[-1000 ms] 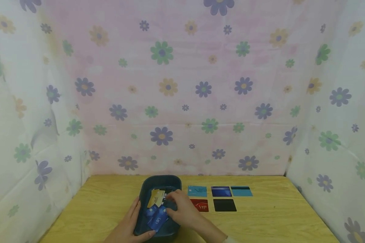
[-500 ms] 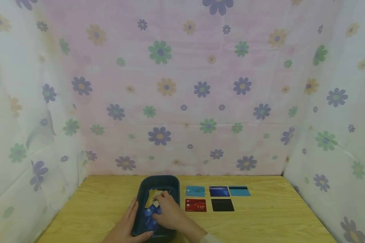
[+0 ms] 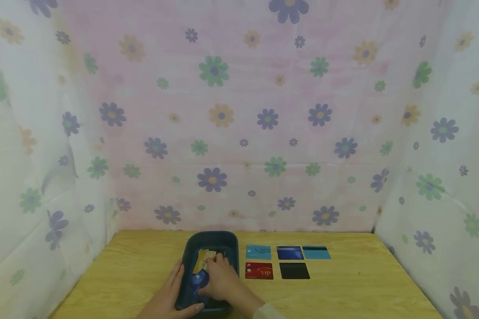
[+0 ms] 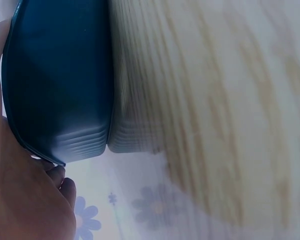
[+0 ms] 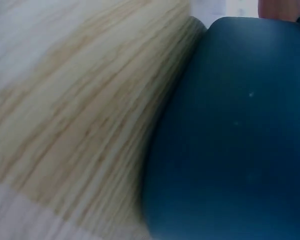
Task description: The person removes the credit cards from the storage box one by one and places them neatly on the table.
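A dark teal plastic tray (image 3: pixel 211 241) with raised sides stands on the table. My left hand (image 3: pixel 165 292) grips it at the left, thumb over the near rim and fingers along the outer side. Inside lie a gold card (image 3: pixel 201 260), a pale card (image 3: pixel 210 255) and blue cards (image 3: pixel 197 281), partly covered. My right hand (image 3: pixel 223 279) reaches into the tray, its bent fingers down among these cards; I cannot tell whether it pinches one. The tray's outer wall (image 4: pixel 65 70) fills much of the left wrist view. In the right wrist view the wall (image 5: pixel 230 125) hides the fingertips.
Right of the tray, a light blue VIP card (image 3: pixel 258 252), a dark blue card (image 3: pixel 290 252) and a blue black-striped card (image 3: pixel 317 252) form a row. Before them lie a red VIP card (image 3: pixel 259 270) and a black card (image 3: pixel 294 270). Flowered cloth (image 3: pixel 239 133) encloses the wooden table.
My right hand has moved from the tray's right side farther in over the cards, covering more of the blue ones and uncovering the red card. The left hand keeps its hold.
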### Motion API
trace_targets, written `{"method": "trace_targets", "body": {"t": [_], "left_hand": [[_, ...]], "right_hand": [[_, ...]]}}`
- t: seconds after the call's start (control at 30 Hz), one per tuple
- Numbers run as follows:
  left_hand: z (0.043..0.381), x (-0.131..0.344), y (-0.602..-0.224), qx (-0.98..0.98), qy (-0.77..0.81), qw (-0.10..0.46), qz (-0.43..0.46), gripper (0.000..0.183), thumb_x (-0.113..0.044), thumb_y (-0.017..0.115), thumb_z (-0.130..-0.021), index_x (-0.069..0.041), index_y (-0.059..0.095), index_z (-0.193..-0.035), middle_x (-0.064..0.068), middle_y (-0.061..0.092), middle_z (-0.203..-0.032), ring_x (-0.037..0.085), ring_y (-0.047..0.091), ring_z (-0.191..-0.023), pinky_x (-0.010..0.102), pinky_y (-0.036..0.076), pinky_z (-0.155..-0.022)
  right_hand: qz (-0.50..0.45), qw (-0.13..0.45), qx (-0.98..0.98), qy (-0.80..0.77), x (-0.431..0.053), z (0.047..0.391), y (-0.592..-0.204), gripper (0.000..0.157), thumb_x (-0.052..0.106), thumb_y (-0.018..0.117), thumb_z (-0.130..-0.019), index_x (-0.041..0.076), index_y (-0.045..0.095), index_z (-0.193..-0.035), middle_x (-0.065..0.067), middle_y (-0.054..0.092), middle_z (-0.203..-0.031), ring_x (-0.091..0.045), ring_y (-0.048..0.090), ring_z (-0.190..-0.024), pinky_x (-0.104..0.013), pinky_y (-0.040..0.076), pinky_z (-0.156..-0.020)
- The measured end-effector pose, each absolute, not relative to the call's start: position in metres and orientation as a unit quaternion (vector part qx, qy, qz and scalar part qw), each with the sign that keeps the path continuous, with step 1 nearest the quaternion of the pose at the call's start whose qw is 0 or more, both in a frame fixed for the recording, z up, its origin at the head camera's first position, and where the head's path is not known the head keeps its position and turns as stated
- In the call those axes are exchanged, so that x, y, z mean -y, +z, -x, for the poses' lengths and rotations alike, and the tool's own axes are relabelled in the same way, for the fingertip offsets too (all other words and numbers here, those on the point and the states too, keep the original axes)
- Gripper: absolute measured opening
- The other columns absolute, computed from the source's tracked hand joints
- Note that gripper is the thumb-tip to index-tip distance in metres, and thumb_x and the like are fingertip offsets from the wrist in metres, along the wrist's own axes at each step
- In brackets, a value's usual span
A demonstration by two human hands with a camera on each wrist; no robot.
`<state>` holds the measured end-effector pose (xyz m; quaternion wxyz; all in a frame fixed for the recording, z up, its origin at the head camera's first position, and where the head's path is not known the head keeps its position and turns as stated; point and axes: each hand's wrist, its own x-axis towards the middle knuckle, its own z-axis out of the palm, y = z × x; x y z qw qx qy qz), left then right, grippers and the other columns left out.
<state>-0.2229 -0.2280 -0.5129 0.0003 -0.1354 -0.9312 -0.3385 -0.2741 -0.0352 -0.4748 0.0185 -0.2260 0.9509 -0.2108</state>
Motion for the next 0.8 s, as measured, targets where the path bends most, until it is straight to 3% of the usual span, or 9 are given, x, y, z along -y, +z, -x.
{"method": "trace_targets", "body": {"t": [0.2,0.53,0.8], "left_hand": [[0.224,0.227,-0.515,0.932,-0.333,0.011,0.140,0.115,-0.057,0.073,-0.087,0.010,0.014,-0.159,0.030,0.007,-0.167,0.057,0.030,-0.143,0.072,0.040,-0.104],[0.224,0.228,-0.519,0.931,-0.335,0.021,0.144,0.115,-0.055,0.075,-0.087,0.011,0.014,-0.159,0.032,0.008,-0.166,0.058,0.031,-0.143,0.071,0.041,-0.104],[0.224,0.229,-0.517,0.930,-0.340,0.020,0.139,0.115,-0.055,0.074,-0.087,0.009,0.012,-0.160,0.030,0.007,-0.167,0.057,0.031,-0.143,0.072,0.042,-0.102]], "right_hand": [[0.213,0.006,-0.964,-0.158,0.038,0.275,-0.484,0.080,0.055,0.092,-0.068,0.009,0.066,-0.128,-0.013,0.061,-0.121,-0.033,0.061,-0.107,-0.051,0.055,-0.093],[0.178,0.012,-0.969,-0.171,0.042,0.275,-0.486,0.070,0.052,0.094,-0.066,0.003,0.071,-0.110,-0.014,0.065,-0.105,-0.032,0.064,-0.097,-0.051,0.056,-0.090],[0.177,0.015,-0.969,-0.174,0.044,0.276,-0.484,0.066,0.048,0.095,-0.066,0.005,0.071,-0.110,-0.013,0.063,-0.111,-0.030,0.063,-0.102,-0.047,0.056,-0.091]]}}
